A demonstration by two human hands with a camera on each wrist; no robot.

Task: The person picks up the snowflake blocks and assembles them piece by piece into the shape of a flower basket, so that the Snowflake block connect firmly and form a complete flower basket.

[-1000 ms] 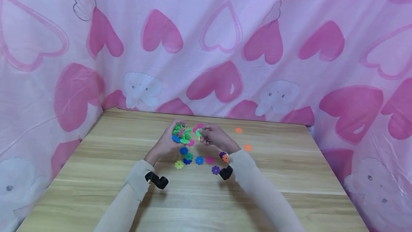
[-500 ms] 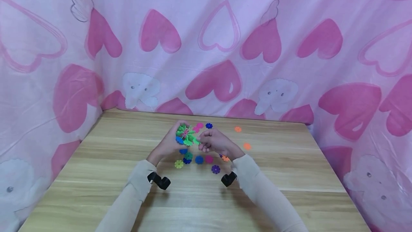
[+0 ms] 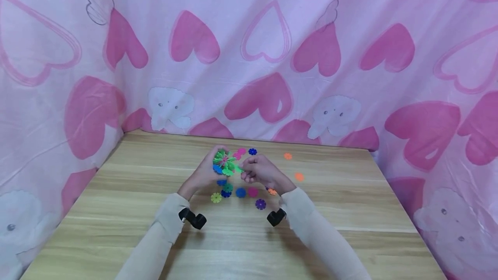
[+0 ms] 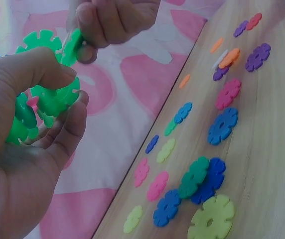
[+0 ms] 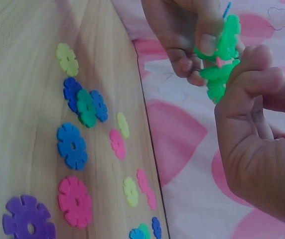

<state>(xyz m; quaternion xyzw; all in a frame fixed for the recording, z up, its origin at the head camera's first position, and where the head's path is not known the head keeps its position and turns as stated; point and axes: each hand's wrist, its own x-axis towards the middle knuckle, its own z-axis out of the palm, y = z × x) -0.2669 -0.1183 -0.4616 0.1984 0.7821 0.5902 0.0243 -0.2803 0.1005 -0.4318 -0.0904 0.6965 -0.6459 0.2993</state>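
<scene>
My left hand holds a cluster of interlocked green snowflake discs with a pink piece at its middle and a blue disc on its lower side. In the left wrist view, the thumb presses on the cluster and the fingers support it from below. My right hand pinches a single green snowflake disc between thumb and curled fingers, its edge right at the cluster's rim. Both hands are raised above the table. In the right wrist view, the right fingers hide most of that disc.
Loose snowflake discs lie on the wooden table below the hands: a yellow disc, a purple disc, a pink disc and several others. Two orange discs, one nearer, lie to the right. A pink heart-patterned curtain hangs behind.
My right hand has come left and slightly down, bringing its green disc from apart to the cluster's edge. The cluster has shifted slightly right. A dark blue disc behind the right hand is uncovered.
</scene>
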